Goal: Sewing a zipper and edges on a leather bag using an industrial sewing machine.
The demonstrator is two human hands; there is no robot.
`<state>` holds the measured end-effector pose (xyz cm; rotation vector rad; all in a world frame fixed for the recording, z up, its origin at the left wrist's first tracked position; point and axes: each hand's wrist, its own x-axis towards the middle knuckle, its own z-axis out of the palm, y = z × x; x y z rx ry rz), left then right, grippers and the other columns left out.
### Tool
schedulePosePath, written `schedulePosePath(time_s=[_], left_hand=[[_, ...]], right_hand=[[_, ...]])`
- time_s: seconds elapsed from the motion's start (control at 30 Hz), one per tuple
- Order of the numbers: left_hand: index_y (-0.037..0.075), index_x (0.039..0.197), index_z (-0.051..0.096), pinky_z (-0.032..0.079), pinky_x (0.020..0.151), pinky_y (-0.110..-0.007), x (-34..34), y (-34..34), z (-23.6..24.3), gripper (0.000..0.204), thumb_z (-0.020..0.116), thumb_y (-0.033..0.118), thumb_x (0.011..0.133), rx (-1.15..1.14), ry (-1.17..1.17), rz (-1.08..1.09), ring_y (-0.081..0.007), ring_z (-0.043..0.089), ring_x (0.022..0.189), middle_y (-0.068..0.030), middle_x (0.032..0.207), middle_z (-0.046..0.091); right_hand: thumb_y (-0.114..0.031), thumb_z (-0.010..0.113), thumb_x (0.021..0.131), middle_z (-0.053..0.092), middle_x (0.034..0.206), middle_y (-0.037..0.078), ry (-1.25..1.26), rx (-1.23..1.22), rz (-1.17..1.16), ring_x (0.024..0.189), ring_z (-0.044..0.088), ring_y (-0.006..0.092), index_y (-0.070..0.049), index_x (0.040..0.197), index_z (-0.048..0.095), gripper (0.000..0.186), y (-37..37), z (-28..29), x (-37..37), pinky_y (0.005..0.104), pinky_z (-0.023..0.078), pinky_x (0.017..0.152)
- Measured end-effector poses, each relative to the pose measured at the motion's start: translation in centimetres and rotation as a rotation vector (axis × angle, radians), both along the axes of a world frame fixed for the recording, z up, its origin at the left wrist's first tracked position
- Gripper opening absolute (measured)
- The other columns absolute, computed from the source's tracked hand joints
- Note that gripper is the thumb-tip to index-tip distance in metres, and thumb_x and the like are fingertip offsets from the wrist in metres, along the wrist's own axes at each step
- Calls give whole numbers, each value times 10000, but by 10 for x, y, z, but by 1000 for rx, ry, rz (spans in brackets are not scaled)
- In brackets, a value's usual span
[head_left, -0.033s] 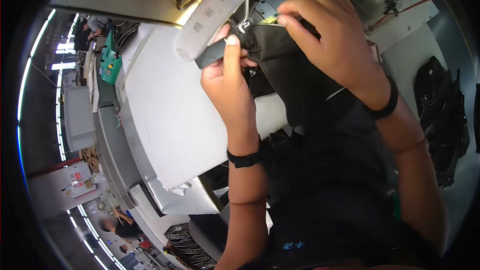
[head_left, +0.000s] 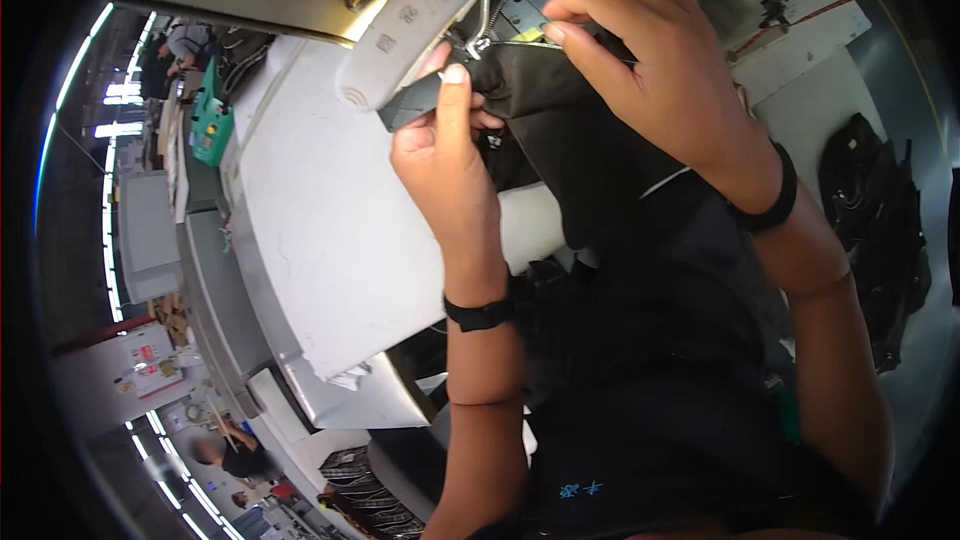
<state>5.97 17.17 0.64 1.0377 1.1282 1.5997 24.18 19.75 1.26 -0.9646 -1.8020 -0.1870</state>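
A dark garment (head_left: 580, 145) hangs over the near edge of the white work table, its upper part at a sewing machine's metal presser foot (head_left: 478, 46). My left hand (head_left: 455, 165) is closed on the garment just left of the foot, thumb on top and fingers beneath. By that thumb lies a flat dark grey strip (head_left: 410, 105); whether it belongs to the garment I cannot tell. To the foot's right, my right hand (head_left: 665, 75) pinches the garment's top edge between thumb and forefinger. A thin pale line, perhaps zipper teeth, runs along this edge toward the foot.
The sewing machine's pale cover (head_left: 400, 40) slants above my left hand. The white table top (head_left: 330, 210) extends leftward. More dark garments (head_left: 870, 230) lie in a heap at the far right. A green device (head_left: 211, 120) stands left, and other people sit farther off.
The whole view has shifted slightly, so things appear a little farther left. Both hands keep their hold on the garment, with no clear movement against the presser foot.
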Motion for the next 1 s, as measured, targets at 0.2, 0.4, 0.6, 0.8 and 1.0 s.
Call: schedulePosePath(time_s=[0.2, 0.4, 0.6, 0.8, 1.0], left_hand=[[-37, 1242, 687, 468, 636, -215, 4, -1, -7, 344, 705, 193, 987, 27, 38, 59, -71, 563, 668, -20, 812, 622], [-37, 1222, 696, 474, 641, -221, 1, -2, -5, 321, 698, 184, 989, 12, 51, 41, -80, 576, 679, -23, 822, 639], [-57, 1218, 692, 484, 658, -220, -1, -2, -5, 325, 691, 180, 996, 12, 89, 27, -78, 580, 711, -30, 851, 650], [-74, 1197, 691, 496, 668, -218, -1, -4, -2, 295, 680, 144, 999, -7, 100, 33, -79, 591, 738, -91, 1016, 718], [-103, 1363, 589, 445, 724, -202, -1, -8, -5, 447, 681, 160, 1013, -2, 147, 40, -56, 545, 764, -6, 881, 637]], right_hand=[[-157, 672, 902, 681, 876, 179, 105, 59, 505, 826, 647, 381, 0, 975, 667, 173, 43, 14, 1, 408, 524, 759], [-138, 691, 859, 596, 705, 195, -155, -276, 658, 626, 573, 326, 22, 771, 616, 197, 70, 28, -1, 392, 466, 623], [-136, 704, 867, 608, 704, 165, 73, -608, 720, 638, 586, 259, 27, 798, 642, 187, 62, 25, 2, 356, 468, 639], [-139, 702, 871, 658, 810, 163, -33, -617, 649, 729, 630, 289, 18, 876, 687, 158, 63, 28, 6, 367, 494, 693], [-133, 677, 871, 729, 817, 36, 36, -565, 753, 733, 644, 83, -22, 911, 750, 139, 65, 19, 1, 270, 516, 706]])
